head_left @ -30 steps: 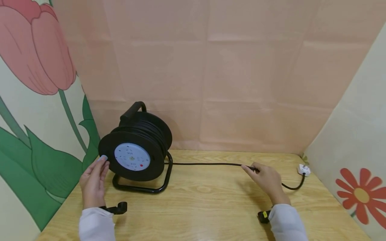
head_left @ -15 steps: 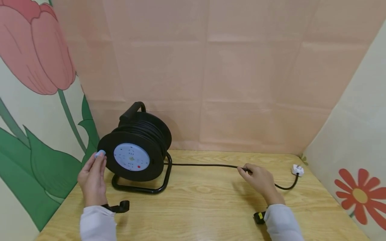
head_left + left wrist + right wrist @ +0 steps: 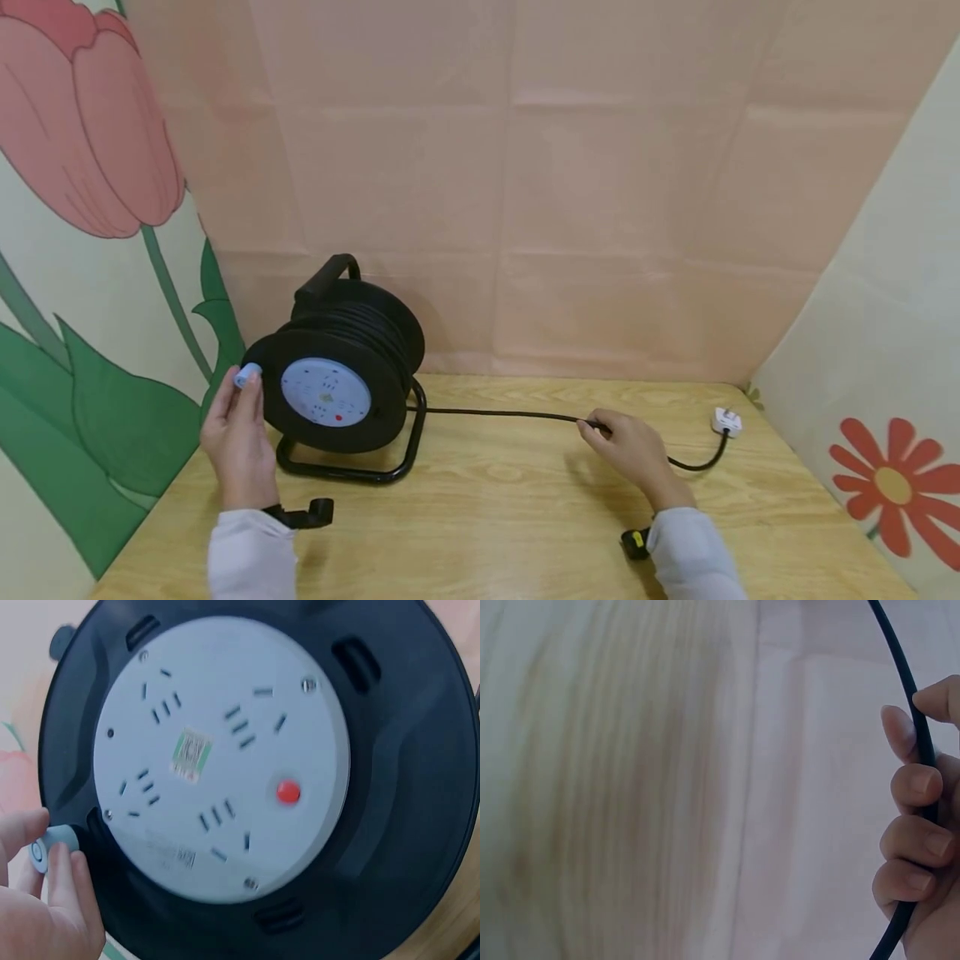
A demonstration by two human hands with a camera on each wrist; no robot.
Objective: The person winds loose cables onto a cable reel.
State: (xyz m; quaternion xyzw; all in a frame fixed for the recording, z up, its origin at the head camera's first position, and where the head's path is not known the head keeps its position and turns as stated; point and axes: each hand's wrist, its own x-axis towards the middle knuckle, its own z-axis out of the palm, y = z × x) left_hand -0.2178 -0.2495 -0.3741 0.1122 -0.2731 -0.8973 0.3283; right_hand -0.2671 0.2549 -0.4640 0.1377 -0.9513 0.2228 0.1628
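Observation:
A black cable reel [image 3: 390, 325] stands on its tubular frame at the left of the table, wound with cable. Its front disc carries a pale blue socket panel [image 3: 326, 392] with a red button [image 3: 288, 792]. At the disc's left edge, my left hand [image 3: 238, 450] pinches the small pale blue crank knob [image 3: 56, 846] between thumb and fingers. From the reel's right side a black cable [image 3: 495, 412] runs across to my right hand [image 3: 630, 450], whose fingers curl round it [image 3: 909, 686]. Beyond that hand, the cable curves to a white plug [image 3: 726, 422] on the tabletop.
The wooden table [image 3: 480, 533] backs onto a creased pinkish sheet [image 3: 600, 208]. A tulip-painted panel [image 3: 97, 275] rises close on the left, and another panel with a red flower [image 3: 892, 483] stands on the right.
The knob has moved up round the rim and the reel's disc has turned slightly clockwise. My right hand has shifted left with the cable, and the plug has slid left along the table.

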